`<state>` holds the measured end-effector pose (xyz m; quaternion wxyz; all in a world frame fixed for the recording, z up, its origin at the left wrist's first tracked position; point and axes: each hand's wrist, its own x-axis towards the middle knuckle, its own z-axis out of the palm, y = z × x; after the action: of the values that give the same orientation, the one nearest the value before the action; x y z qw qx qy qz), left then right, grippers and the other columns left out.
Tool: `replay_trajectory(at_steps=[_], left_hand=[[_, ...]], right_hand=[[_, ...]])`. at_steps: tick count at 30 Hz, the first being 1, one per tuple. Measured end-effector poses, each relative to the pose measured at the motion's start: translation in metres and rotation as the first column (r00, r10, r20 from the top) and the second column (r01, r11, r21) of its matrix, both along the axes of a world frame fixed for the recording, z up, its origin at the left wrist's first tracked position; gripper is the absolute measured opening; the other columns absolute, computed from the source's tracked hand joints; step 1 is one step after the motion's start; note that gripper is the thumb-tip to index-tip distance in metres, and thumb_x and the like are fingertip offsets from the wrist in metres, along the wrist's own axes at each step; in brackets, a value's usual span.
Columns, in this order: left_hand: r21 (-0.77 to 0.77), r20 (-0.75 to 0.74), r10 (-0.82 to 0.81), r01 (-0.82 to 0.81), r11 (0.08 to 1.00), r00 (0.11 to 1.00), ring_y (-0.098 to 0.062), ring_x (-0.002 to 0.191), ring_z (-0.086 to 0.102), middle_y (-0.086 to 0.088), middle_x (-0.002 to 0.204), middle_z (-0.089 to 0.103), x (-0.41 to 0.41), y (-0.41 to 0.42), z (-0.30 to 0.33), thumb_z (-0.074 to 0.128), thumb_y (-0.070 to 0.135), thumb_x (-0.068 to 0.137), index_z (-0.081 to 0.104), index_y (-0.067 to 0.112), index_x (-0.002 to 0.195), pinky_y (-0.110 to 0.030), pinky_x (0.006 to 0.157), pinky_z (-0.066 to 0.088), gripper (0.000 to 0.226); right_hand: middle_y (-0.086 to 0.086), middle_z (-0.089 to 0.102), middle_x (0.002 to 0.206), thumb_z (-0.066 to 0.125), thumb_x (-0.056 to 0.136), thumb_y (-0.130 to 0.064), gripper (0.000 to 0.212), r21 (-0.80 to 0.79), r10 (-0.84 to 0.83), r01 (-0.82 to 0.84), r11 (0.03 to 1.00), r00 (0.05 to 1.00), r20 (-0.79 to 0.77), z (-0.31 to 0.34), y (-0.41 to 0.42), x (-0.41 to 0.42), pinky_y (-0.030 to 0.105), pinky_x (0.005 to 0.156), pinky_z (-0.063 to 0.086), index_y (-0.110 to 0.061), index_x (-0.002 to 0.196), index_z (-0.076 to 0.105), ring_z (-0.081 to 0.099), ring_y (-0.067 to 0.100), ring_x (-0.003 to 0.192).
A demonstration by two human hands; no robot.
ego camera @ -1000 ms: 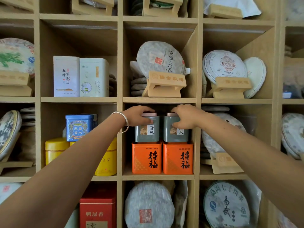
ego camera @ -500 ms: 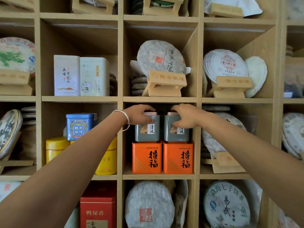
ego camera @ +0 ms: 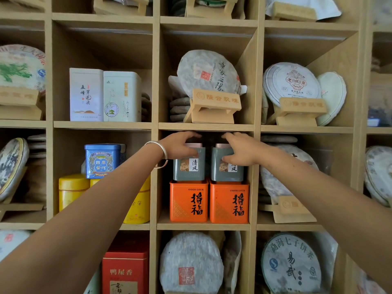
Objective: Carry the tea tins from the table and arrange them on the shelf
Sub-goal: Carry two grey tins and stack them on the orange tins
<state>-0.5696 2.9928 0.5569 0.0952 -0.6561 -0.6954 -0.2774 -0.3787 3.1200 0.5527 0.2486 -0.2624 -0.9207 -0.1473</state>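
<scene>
L hand (ego camera: 177, 145) grip: fingers curled over the top of the left grey-green square metal tea tin w/ pinkish lid (ego camera: 189, 164), thumb on its front face. R hand (ego camera: 240, 151) grip: same on the right grey-green square tea tin (ego camera: 227, 169), fingers over the lid, thumb across the label. Both tins upright, side by side w/ a narrow gap, each stacked on an orange square tin w/ black characters: left orange tin (ego camera: 188, 201), right orange tin (ego camera: 229, 202). All four sit in the centre compartment of the pale wooden shelf (ego camera: 203, 126). Silver bangle (ego camera: 160, 152) on L wrist. Next compartment left: blue square tin (ego camera: 102, 161) atop yellow round tins (ego camera: 73, 190). Above: paper-wrapped round tea cake (ego camera: 209, 73) on a wooden stand.
</scene>
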Motion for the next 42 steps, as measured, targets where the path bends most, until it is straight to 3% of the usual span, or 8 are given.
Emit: replay_trajectory(at_steps=[5, 8, 14, 18, 21, 28, 35, 42], left_hand=[[0.063, -0.034, 0.011, -0.009, 0.998, 0.999, -0.02, 0.128, 0.046, -0.004, 0.141, 0.049, 0.007, -0.009, -0.003, 0.066, 0.026, 0.085, 0.044, 0.021, 0.14, -0.03, 0.1, 0.038, 0.059], [0.247, -0.028, -0.016, 0.022, 0.969, 0.999, -0.013, 0.121, 0.05, -0.001, 0.133, 0.055, 0.016, -0.025, -0.013, 0.064, 0.019, 0.085, 0.051, 0.02, 0.134, -0.028, 0.099, 0.04, 0.05], [0.546, 0.276, -0.161, -0.017, 0.837, 0.948, -0.004, 0.119, 0.051, 0.011, 0.125, 0.058, 0.023, -0.064, -0.097, 0.066, 0.02, 0.084, 0.055, 0.03, 0.123, -0.027, 0.098, 0.043, 0.042], [0.477, 0.495, -0.097, -0.177, 0.861, 0.863, -0.007, 0.116, 0.053, 0.003, 0.126, 0.057, 0.032, -0.054, -0.162, 0.063, 0.005, 0.085, 0.05, 0.02, 0.126, -0.024, 0.099, 0.043, 0.046], [0.382, 0.559, 0.0, -0.258, 0.887, 0.829, -0.021, 0.122, 0.051, -0.01, 0.13, 0.054, 0.037, -0.047, -0.189, 0.061, 0.005, 0.084, 0.041, 0.007, 0.136, -0.039, 0.104, 0.043, 0.055], [0.259, 0.506, 0.19, -0.358, 0.897, 0.842, -0.03, 0.135, 0.037, -0.02, 0.145, 0.038, 0.041, -0.043, -0.191, 0.056, 0.009, 0.087, 0.022, -0.002, 0.147, -0.033, 0.109, 0.032, 0.07], [0.192, 0.507, 0.231, -0.37, 0.909, 0.83, -0.031, 0.098, 0.061, -0.015, 0.107, 0.064, 0.041, -0.04, -0.189, 0.054, 0.004, 0.081, 0.046, 0.003, 0.121, -0.041, 0.082, 0.05, 0.041], [0.202, 0.495, 0.212, -0.348, 0.915, 0.843, -0.031, 0.103, 0.06, -0.015, 0.114, 0.062, 0.041, -0.04, -0.191, 0.056, 0.004, 0.08, 0.044, 0.005, 0.128, -0.036, 0.083, 0.05, 0.049]], right_hand=[[0.017, 0.049, 0.133, 0.067, 0.082, -0.043, 0.077, -0.016, 0.018, -0.018, 1.0, 1.0, -0.018, -0.001, -0.006, 0.004, 0.04, 0.1, 0.043, -0.01, 0.142, 0.034, 0.045, 0.033, 0.124], [0.013, 0.048, 0.134, 0.066, 0.084, -0.04, 0.073, 0.005, 0.091, -0.091, 0.996, 0.992, -0.089, -0.009, -0.021, 0.013, 0.04, 0.102, 0.041, -0.011, 0.143, 0.035, 0.042, 0.029, 0.128], [-0.004, 0.053, 0.12, 0.05, 0.088, -0.04, 0.042, 0.191, 0.348, -0.302, 0.934, 0.89, -0.295, -0.085, -0.068, 0.027, 0.029, 0.089, 0.046, -0.023, 0.126, 0.05, 0.049, 0.012, 0.114], [-0.008, 0.05, 0.115, 0.05, 0.092, -0.039, 0.035, 0.067, 0.321, -0.315, 0.947, 0.916, -0.242, -0.156, -0.083, 0.002, 0.021, 0.084, 0.044, -0.025, 0.124, 0.05, 0.049, 0.008, 0.107], [-0.009, 0.048, 0.108, 0.053, 0.091, -0.035, 0.034, -0.129, 0.226, -0.283, 0.95, 0.914, -0.337, -0.195, -0.085, -0.016, 0.018, 0.079, 0.041, -0.023, 0.123, 0.05, 0.051, 0.009, 0.103], [-0.001, 0.048, 0.115, 0.058, 0.089, -0.026, 0.043, -0.28, 0.064, -0.223, 0.934, 0.874, -0.482, -0.206, -0.094, -0.031, 0.023, 0.084, 0.048, -0.016, 0.129, 0.046, 0.053, 0.014, 0.104], [0.005, 0.047, 0.112, 0.057, 0.088, -0.021, 0.045, -0.4, -0.056, -0.17, 0.9, 0.868, -0.494, -0.199, -0.111, -0.039, 0.03, 0.076, 0.051, -0.01, 0.13, 0.043, 0.056, 0.02, 0.096], [0.005, 0.043, 0.117, 0.056, 0.089, -0.015, 0.051, -0.434, -0.067, -0.205, 0.877, 0.844, -0.533, -0.199, -0.11, -0.04, 0.035, 0.079, 0.053, -0.011, 0.137, 0.039, 0.057, 0.021, 0.096]])
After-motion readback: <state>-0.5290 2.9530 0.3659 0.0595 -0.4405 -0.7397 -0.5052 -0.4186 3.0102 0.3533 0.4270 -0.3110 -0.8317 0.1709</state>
